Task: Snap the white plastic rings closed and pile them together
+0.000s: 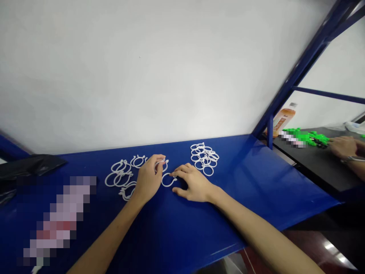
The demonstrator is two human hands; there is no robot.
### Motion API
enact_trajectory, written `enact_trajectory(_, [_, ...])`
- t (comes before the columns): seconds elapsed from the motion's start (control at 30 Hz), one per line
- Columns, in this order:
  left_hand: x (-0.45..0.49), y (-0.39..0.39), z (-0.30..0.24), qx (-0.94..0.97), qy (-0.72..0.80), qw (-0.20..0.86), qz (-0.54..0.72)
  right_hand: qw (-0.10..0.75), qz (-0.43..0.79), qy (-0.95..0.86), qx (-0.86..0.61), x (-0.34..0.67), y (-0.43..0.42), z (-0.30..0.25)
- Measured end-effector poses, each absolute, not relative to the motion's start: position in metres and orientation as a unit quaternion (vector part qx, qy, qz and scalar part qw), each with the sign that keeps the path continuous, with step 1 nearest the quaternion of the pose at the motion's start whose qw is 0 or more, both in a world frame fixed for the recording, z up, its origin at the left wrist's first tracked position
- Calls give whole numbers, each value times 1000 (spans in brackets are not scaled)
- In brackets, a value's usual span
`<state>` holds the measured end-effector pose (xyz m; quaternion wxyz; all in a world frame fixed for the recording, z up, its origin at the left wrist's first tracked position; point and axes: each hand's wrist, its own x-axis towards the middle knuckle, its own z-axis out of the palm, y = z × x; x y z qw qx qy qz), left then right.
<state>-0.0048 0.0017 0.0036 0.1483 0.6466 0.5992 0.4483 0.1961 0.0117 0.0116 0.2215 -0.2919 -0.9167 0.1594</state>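
Thumb and fingers of my left hand are closed on a white plastic ring with a small knob at its end. A second, open-ended white ring lies on the blue table between my hands. My right hand is open over the table, thumb and fingers apart, with its fingertips at that second ring's right side. To the left of my left hand lies a loose group of open white rings. Another cluster of white rings, several overlapping and apparently closed, lies beyond my right hand.
A black plastic bag and a blurred-out pale object lie at the left. Behind the table rises a white wall. Past the blue frame, another person's hands are near green pieces and a bottle.
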Motion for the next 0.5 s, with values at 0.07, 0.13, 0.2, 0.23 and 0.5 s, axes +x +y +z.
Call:
enact_trajectory(0.07, [-12, 5, 0, 671, 626, 56, 394, 206, 144, -922, -294, 194, 12, 11])
enact_trajectory(0.13, [-16, 6, -4, 683, 650, -29, 331, 200, 140, -922, -300, 194, 12, 10])
enact_trajectory(0.2, [-14, 4, -5, 695, 648, -83, 300, 210, 145, -917, -305, 196, 14, 10])
enact_trajectory(0.23, [-11, 2, -4, 712, 630, -86, 298, 224, 151, -912, -310, 198, 14, 10])
enact_trajectory(0.5, [13, -14, 5, 789, 501, 141, 326, 406, 307, -791, -339, 201, 16, 12])
